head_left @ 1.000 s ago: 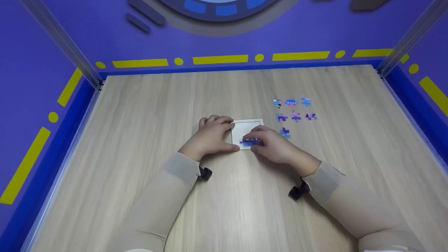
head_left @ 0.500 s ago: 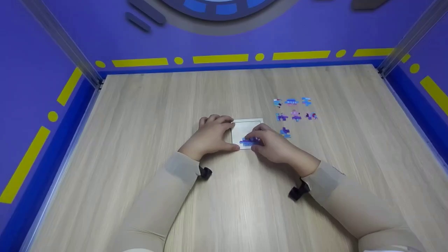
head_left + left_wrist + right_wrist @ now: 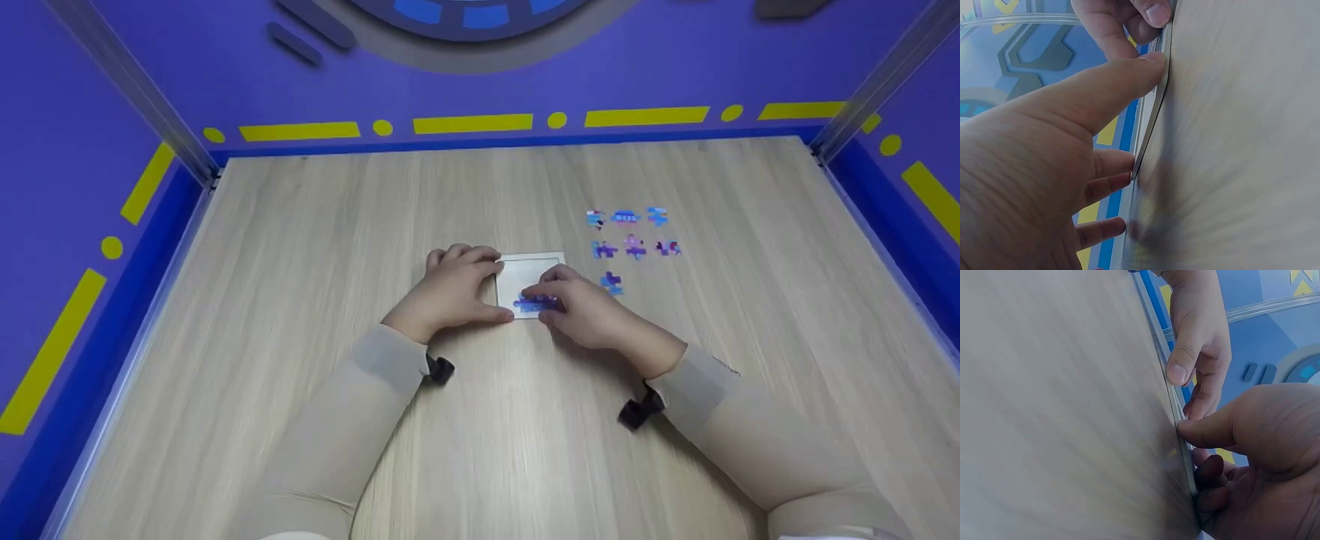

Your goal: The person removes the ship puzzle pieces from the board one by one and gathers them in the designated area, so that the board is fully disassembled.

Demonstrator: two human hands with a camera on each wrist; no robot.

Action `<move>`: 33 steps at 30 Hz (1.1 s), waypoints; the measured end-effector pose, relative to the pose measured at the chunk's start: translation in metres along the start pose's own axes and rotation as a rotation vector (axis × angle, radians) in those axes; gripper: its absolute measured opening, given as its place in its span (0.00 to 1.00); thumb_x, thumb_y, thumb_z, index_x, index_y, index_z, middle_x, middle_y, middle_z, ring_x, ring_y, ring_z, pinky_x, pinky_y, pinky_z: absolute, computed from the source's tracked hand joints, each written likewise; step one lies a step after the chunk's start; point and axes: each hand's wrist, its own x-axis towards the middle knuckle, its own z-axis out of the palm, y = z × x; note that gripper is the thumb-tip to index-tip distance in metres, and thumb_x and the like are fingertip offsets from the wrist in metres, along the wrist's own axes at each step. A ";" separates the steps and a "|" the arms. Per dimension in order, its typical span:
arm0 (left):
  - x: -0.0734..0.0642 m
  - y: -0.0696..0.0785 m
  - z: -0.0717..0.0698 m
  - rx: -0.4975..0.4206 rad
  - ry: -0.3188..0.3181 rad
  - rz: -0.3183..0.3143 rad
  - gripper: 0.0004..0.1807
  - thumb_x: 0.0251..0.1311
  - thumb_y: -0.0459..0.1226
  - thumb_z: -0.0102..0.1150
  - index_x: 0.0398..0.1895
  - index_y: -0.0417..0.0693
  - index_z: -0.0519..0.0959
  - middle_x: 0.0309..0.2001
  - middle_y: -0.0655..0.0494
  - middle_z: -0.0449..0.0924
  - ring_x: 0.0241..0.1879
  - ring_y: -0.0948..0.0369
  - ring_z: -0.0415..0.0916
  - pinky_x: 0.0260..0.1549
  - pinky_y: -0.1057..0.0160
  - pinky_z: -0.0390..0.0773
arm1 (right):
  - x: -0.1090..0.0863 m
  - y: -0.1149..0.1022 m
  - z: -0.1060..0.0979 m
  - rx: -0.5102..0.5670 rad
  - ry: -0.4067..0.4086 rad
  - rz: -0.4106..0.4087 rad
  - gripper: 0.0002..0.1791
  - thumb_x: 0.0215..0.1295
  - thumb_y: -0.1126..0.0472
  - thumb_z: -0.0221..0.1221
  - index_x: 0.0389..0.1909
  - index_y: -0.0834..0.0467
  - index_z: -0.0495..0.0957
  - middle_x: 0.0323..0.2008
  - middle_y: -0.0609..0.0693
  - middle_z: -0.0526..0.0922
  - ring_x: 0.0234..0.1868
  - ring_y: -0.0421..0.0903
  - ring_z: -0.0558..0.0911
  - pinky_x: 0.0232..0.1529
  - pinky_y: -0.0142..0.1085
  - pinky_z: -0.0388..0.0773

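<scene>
A small white puzzle tray (image 3: pixel 517 274) lies on the table, with blue and purple jigsaw pieces (image 3: pixel 525 305) along its near side. My left hand (image 3: pixel 457 289) holds the tray by its left side, thumb at the near corner and index finger at the far corner. From the right, my right hand (image 3: pixel 585 307) reaches over the tray. Its curled index finger and thumb are on a jigsaw piece at the near right, mostly hidden under the fingers. In the left wrist view, the left thumb (image 3: pixel 1140 73) touches the tray's thin edge. The right thumb (image 3: pixel 1202 431) presses that edge in the right wrist view.
Several loose jigsaw pieces (image 3: pixel 634 247) lie in rows right of the tray, one piece (image 3: pixel 611 283) close beside the right hand. The wood-patterned table (image 3: pixel 337 225) is bounded by blue walls (image 3: pixel 480 90) at the back and both sides.
The right index fingertip shifts slightly over the pieces at the tray's near side. The left hand, the tray and the loose pieces stay in place.
</scene>
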 end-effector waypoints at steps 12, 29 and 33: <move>0.001 -0.001 0.001 0.000 0.005 0.004 0.50 0.63 0.67 0.76 0.82 0.52 0.77 0.86 0.56 0.70 0.84 0.45 0.63 0.81 0.33 0.56 | 0.002 0.000 0.000 0.011 -0.002 -0.001 0.23 0.78 0.69 0.64 0.71 0.59 0.85 0.66 0.62 0.80 0.65 0.60 0.84 0.70 0.60 0.81; 0.001 -0.002 0.002 -0.012 0.020 0.011 0.50 0.61 0.67 0.78 0.80 0.51 0.79 0.85 0.56 0.71 0.83 0.45 0.64 0.80 0.34 0.57 | 0.007 -0.002 -0.004 0.044 -0.006 0.000 0.20 0.75 0.70 0.66 0.66 0.62 0.87 0.63 0.62 0.82 0.60 0.57 0.82 0.68 0.57 0.81; 0.002 -0.002 0.002 -0.014 0.022 0.016 0.50 0.61 0.67 0.78 0.80 0.51 0.79 0.85 0.56 0.71 0.83 0.45 0.64 0.80 0.34 0.56 | 0.006 -0.001 -0.005 0.048 0.008 -0.006 0.21 0.74 0.70 0.67 0.65 0.61 0.87 0.63 0.61 0.83 0.60 0.57 0.83 0.67 0.57 0.81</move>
